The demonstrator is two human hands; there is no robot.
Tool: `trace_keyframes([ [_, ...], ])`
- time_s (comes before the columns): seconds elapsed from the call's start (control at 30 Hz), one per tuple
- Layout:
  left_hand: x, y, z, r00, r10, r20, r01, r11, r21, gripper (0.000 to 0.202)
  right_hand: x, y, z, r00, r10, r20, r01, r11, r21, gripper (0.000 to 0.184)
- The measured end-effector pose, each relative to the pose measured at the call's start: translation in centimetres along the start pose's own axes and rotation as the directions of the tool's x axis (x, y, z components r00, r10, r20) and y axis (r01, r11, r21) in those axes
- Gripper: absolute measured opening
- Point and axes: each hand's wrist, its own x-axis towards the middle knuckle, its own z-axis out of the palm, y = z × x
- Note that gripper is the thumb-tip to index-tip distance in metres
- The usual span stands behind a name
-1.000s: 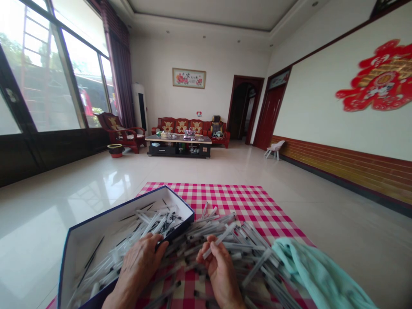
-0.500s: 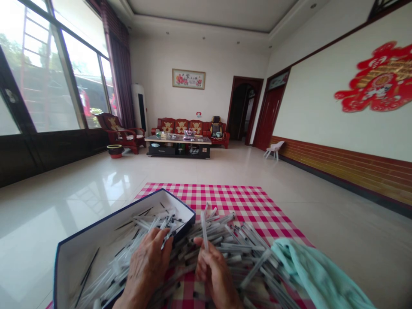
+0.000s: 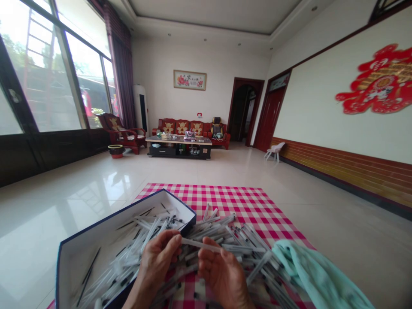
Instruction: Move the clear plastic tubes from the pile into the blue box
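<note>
Head view. Both hands meet above the near part of the worktop (image 3: 222, 194), which wears a pink-and-white checked cover. One pale tube (image 3: 195, 243) spans the gap between them, lying nearly level, its right end slightly lower.

Handling, my judgement: the two-handed hold goes best with a light pinch close to each end and both wrists in line with the tube, so a thin wall is neither bent nor twisted. Left forearm should keep off the box side; a steady height over the pile avoids snagging other tubes.

Position against the fingers: left hand (image 3: 161, 253) pinches the left end between thumb and forefinger, that tip being covered by them. Right hand (image 3: 223, 272) is turned partly palm-up, its fingers curled; the right end lies between thumb and forefinger, apparently in a looser grip. How firmly it presses cannot be told. The middle of the tube is untouched.

Surroundings: a blue-rimmed white box (image 3: 178, 210) sits along the left edge of the worktop, holding more tubes (image 3: 149, 231) and thin dark rods (image 3: 87, 272). A loose pile of black-ended tubes (image 3: 246, 249) spreads from the box to a green cloth (image 3: 312, 270) lying over the right edge. Contents nearest the camera are blurred.
</note>
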Motion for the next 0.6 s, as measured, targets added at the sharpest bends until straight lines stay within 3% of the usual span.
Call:
trace_keyframes([
  [0.07,-0.2,-0.7,1.1,0.996,-0.075,0.053,0.080,0.992,-0.094,0.039,0.2,0.0,-0.4,0.997,-0.069,-0.047,0.070,0.997,0.035,0.033],
  [0.17,-0.8,-2.2,3.1,0.984,-0.066,0.168,0.091,0.985,-0.144,0.037,0.6,0.7,-0.9,0.988,-0.135,-0.075,0.129,0.989,-0.078,0.025],
  [0.27,-1.2,-3.4,4.2,0.974,0.055,0.220,-0.044,0.997,-0.056,0.034,1.0,1.5,-1.5,0.983,-0.153,-0.103,0.122,0.957,-0.265,0.024],
  [0.37,-1.3,-3.9,4.1,0.955,0.218,0.202,-0.256,0.949,0.185,0.027,1.3,1.8,-2.0,0.960,-0.224,-0.168,0.148,0.915,-0.374,0.024],
  [0.43,-1.4,-4.1,3.8,0.904,0.375,0.206,-0.424,0.848,0.317,0.022,1.5,1.8,-2.2,0.948,-0.255,-0.190,0.166,0.906,-0.390,0.022],
  [0.5,-1.5,-4.5,3.5,0.822,0.523,0.224,-0.567,0.721,0.398,0.019,1.7,1.7,-2.2,0.938,-0.281,-0.205,0.185,0.903,-0.388,0.019],
  [0.6,-1.5,-5.1,3.5,0.731,0.630,0.262,-0.663,0.564,0.493,0.019,1.7,1.7,-1.9,0.929,-0.292,-0.227,0.190,0.903,-0.385,0.023],
])
